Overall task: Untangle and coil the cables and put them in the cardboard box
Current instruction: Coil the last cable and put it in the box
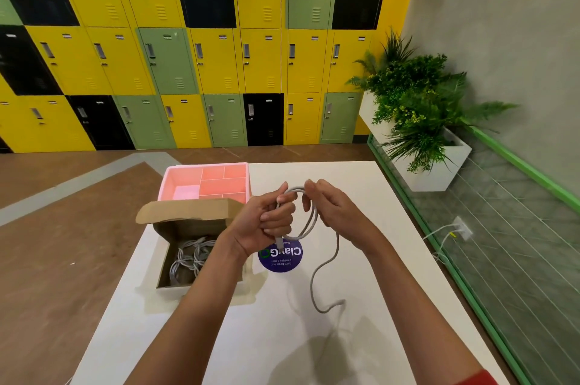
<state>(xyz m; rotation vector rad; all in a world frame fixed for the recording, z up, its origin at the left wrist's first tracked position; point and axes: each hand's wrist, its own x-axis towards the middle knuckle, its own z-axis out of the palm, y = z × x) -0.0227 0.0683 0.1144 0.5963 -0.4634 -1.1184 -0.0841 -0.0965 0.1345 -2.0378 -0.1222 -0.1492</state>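
Above the white table (361,196) I hold a grey cable (323,271) in both hands. My left hand (266,218) grips one end with its plug pointing down and a loop rising above the fist. My right hand (332,205) pinches the top of that loop with curled fingers. The rest of the cable hangs down in a wavy line, and its free plug is near the tabletop. The open cardboard box (166,227) stands to the left, under my left forearm, with several coiled grey cables (188,259) inside.
A pink divided tray (207,180) sits behind the box. A round blue sticker (282,259) lies on the table under my hands. To the right are a green rail, a white planter (439,171) and a wall socket with white leads. Lockers line the far wall.
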